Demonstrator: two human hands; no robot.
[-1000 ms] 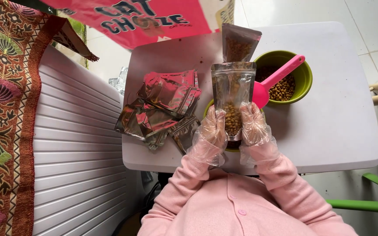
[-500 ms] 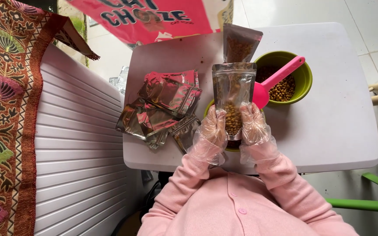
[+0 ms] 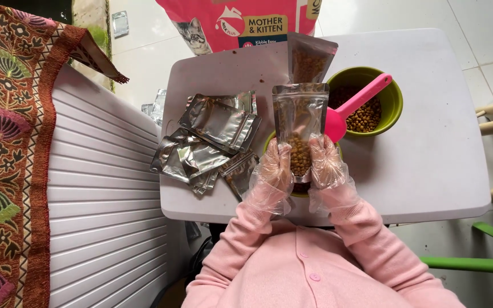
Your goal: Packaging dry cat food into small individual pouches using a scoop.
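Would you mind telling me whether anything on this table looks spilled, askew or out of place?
Only small things: the empty foil pouches lie in a loose, crooked heap, some hanging over the table's left edge. A few dark specks dot the tabletop near the pink bag. No kibble looks spilled.

Pink feed bag (image 3: pixel 241 23) cut off by the top edge. Green bowl (image 3: pixel 269 142) beneath the clear pouch (image 3: pixel 299 134) mostly hidden by pouch and gloved hands. Green chair (image 3: pixel 486 265) cropped at right. Lower sachets in the foil pile (image 3: pixel 209 142) overlapped, count indeterminate.
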